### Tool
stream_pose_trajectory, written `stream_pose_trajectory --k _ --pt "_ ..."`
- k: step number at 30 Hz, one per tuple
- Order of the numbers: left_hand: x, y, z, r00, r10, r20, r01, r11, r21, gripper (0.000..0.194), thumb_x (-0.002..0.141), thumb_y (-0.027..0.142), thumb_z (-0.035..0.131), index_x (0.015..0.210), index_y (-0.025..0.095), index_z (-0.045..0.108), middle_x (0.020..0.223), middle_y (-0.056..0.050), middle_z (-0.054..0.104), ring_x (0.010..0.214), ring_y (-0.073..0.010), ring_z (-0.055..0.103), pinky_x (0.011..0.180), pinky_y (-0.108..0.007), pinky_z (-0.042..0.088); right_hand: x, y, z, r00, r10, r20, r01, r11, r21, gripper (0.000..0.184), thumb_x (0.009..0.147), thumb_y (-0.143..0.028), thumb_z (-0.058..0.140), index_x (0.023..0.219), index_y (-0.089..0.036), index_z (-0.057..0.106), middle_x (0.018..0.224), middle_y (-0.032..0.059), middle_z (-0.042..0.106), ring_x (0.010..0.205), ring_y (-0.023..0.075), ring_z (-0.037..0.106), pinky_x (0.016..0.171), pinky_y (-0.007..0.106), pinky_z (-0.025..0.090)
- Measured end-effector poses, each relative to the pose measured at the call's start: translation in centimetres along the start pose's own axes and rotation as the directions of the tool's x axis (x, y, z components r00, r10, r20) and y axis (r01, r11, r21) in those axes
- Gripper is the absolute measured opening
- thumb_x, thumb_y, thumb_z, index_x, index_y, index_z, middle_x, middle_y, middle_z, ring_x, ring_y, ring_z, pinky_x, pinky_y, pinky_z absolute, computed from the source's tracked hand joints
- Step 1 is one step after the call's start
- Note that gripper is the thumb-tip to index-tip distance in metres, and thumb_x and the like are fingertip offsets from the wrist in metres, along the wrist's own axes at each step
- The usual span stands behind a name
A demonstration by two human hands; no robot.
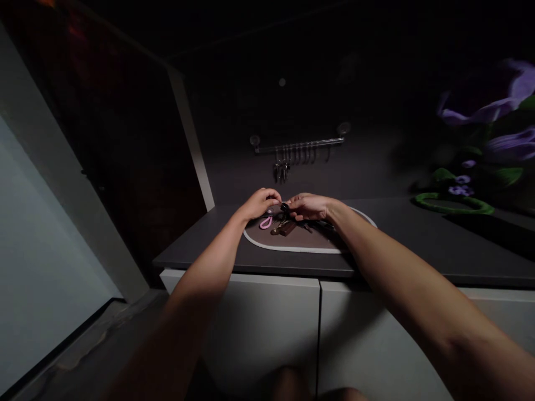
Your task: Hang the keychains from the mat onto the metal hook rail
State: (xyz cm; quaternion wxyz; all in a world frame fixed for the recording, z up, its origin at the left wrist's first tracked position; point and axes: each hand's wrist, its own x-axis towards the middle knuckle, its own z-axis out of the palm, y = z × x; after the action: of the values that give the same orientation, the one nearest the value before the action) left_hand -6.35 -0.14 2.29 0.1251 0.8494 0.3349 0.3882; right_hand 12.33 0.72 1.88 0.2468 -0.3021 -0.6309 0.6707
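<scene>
Over an oval mat with a white rim (292,249), both of my hands meet at a small black piece that looks like a key fob (285,206). My left hand (259,204) pinches it from the left, and my right hand (310,206) grips it from the right with curled fingers. Beneath them lie a pink loop strap (266,223), a dark reddish-brown tag (287,228) and a brass-coloured key piece (275,230). Other small dark items (308,228) lie under my right hand, partly hidden and hard to make out.
On the back wall a clear rail (301,146) carries several hooks, with keys (282,170) hanging at its left. Purple flowers (480,111) and a green ring base (453,206) stand on the right of the dark counter (412,245). White cabinet doors (271,323) are below.
</scene>
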Motion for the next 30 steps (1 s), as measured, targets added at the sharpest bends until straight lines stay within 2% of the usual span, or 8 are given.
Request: stream_pose_trajectory --k 7,12,15,19,22,25,28,30 --pt "0.0 -0.9 0.1 0.994 -0.100 0.044 0.106 0.980 -0.169 0.015 0.074 0.026 0.053 0.078 0.014 0.059 0.077 -0.002 0.059 0.073 -0.0120 0.051 0.072 -0.025 0.037 -0.2 -0.2 0.5 0.988 -0.152 -0.034 0.147 0.980 -0.135 0.004 0.064 -0.012 0.060 0.061 -0.012 0.058 0.058 0.0009 0.056 0.052 0.0069 0.046 0.051 0.019 0.036" --pt "-0.1 -0.7 0.7 0.984 -0.178 -0.010 0.167 0.940 -0.298 0.018 0.076 0.028 0.052 0.083 0.013 0.056 0.075 -0.001 0.056 0.068 -0.0100 0.049 0.067 -0.023 0.037 0.4 0.0 0.6 0.956 -0.267 -0.123 0.238 0.949 -0.210 0.007 0.065 -0.018 0.060 0.063 -0.015 0.054 0.056 -0.0025 0.052 0.052 0.0067 0.043 0.054 0.020 0.035" --pt "0.0 -0.6 1.0 0.985 -0.164 -0.060 0.136 0.938 -0.318 0.017 0.076 0.027 0.051 0.086 0.013 0.054 0.077 -0.001 0.055 0.069 -0.0100 0.049 0.068 -0.023 0.038 1.2 0.3 0.4 0.900 -0.399 -0.174 0.326 0.883 -0.338 0.008 0.066 -0.022 0.059 0.068 -0.016 0.054 0.062 -0.0030 0.053 0.056 0.0068 0.043 0.058 0.020 0.035" --pt "0.3 -0.7 0.9 0.979 -0.082 -0.187 0.059 0.990 -0.126 0.008 0.075 0.020 0.050 0.079 0.015 0.054 0.078 -0.001 0.056 0.076 -0.0118 0.050 0.073 -0.023 0.037 2.1 0.6 0.0 0.800 -0.585 -0.133 0.426 0.710 -0.561 0.013 0.070 -0.028 0.055 0.073 -0.015 0.054 0.071 -0.0008 0.056 0.065 0.0093 0.046 0.067 0.022 0.036" --pt "0.4 -0.6 0.6 0.974 -0.044 -0.222 0.055 0.998 0.041 0.006 0.074 0.016 0.050 0.072 0.016 0.056 0.075 -0.002 0.057 0.074 -0.0128 0.050 0.073 -0.024 0.036 2.2 0.5 0.0 0.715 -0.692 -0.099 0.408 0.528 -0.745 0.010 0.070 -0.026 0.054 0.073 -0.016 0.055 0.072 0.0007 0.055 0.068 0.0112 0.046 0.068 0.024 0.035" --pt "0.2 -0.4 0.2 0.973 -0.030 -0.229 0.061 0.990 0.130 0.009 0.073 0.014 0.049 0.069 0.016 0.057 0.071 -0.002 0.058 0.070 -0.0130 0.050 0.070 -0.024 0.036 2.0 0.3 0.2 0.638 -0.768 -0.058 0.348 0.355 -0.867 0.007 0.071 -0.023 0.053 0.073 -0.016 0.055 0.073 0.0017 0.053 0.069 0.0125 0.045 0.069 0.025 0.034" --pt "0.2 -0.4 0.1 0.944 -0.057 -0.325 0.114 0.981 0.158 0.008 0.073 0.017 0.050 0.070 0.016 0.057 0.068 -0.002 0.059 0.067 -0.0125 0.051 0.065 -0.023 0.037 1.8 0.2 0.3 0.587 -0.807 -0.056 0.330 0.301 -0.895 0.009 0.072 -0.023 0.051 0.075 -0.017 0.056 0.075 0.0029 0.054 0.071 0.0132 0.046 0.070 0.025 0.034" --pt "0.2 -0.6 0.1 0.923 -0.118 -0.366 0.173 0.977 0.122 0.008 0.073 0.019 0.050 0.071 0.015 0.057 0.066 -0.001 0.059 0.063 -0.0117 0.051 0.062 -0.022 0.038 1.8 0.2 0.4 0.567 -0.820 -0.084 0.328 0.318 -0.890 0.009 0.071 -0.024 0.053 0.074 -0.016 0.056 0.077 0.0032 0.056 0.073 0.0134 0.047 0.071 0.026 0.034"
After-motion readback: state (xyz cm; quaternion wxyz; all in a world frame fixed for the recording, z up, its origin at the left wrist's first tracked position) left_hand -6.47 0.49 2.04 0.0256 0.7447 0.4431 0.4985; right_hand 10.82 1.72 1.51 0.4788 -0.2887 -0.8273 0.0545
